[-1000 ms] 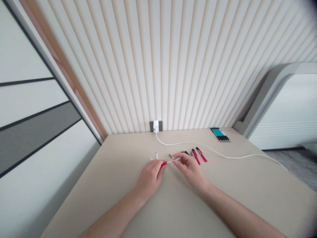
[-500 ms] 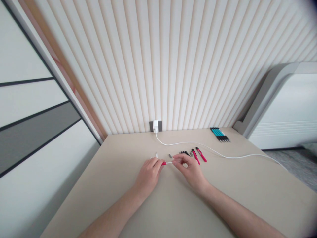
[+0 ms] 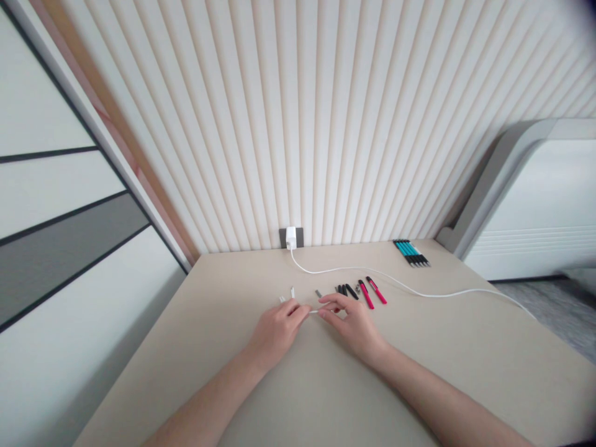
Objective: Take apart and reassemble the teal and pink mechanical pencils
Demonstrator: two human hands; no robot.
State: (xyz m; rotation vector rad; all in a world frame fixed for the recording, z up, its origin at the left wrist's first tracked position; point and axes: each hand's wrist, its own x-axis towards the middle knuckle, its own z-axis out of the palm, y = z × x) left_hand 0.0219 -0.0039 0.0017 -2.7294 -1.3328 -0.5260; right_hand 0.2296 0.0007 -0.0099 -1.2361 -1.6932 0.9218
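My left hand (image 3: 278, 330) is closed, its thumb and fingers pinched together. The red pen barrel that showed at its fingertips half a second ago is now hidden by the fingers. A thin white pen refill (image 3: 313, 311) bridges the small gap between the two hands. My right hand (image 3: 348, 321) is closed on the refill's other end with thumb and forefinger. Just beyond the left fingers lie a few small white pieces (image 3: 292, 292). A short grey piece (image 3: 318, 293) lies past the gap between the hands.
Several black pen parts (image 3: 347, 290), small metallic bits (image 3: 358, 288) and two red pens (image 3: 375, 290) lie beyond my right hand. A row of blue-and-black pens (image 3: 411, 253) is at the back right. A white cable (image 3: 395, 277) crosses the table (image 3: 298, 385) from a wall charger (image 3: 291, 238).
Both hands have come slightly closer together, and less of the white refill shows. The red barrel end has gone out of sight behind my left fingers. The view has shifted slightly.
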